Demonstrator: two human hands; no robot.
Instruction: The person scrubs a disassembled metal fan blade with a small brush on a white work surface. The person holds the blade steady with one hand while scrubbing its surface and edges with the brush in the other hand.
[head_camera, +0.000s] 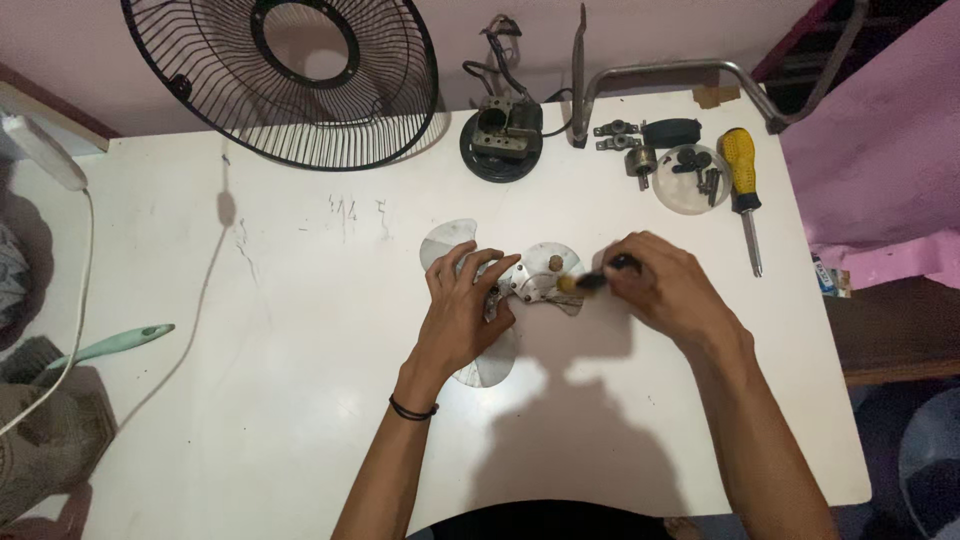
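The fan blade (530, 285) lies flat near the middle of the white table (250, 400). It is clear plastic and looks dusty. The left hand (465, 305) rests on the blade's left part, fingers spread and pressing down, not closed around anything. The right hand (665, 285) is closed on a small brush (590, 282) with a dark handle; its light bristles touch the hub at the blade's centre.

As I judge it, the fan is already taken apart and the cleaning of the blade is in progress. The black grille (290, 80) stands at 11 o'clock from the blade, against the wall. The motor (505, 135) with its wires sits at 12 o'clock on a round black base. At 1 o'clock there is a clear dish (690, 180) with dark screws and small parts, and beside it more metal pieces. A screwdriver (742, 185) with a yellow handle lies at 2 o'clock, tip pointing toward the person. None of these parts is back on the fan, so putting it together is not yet done. How clean the blade is, I cannot tell.

For packages and labels there is little to see. A small box (830, 278) with coloured print stands at 3 o'clock, just off the table edge; it is too small to tell more. Some faint pen marks are on the table at 10 o'clock from the blade. A green toothbrush (115, 345) lies far at 9 o'clock, near a white cable (75, 300).
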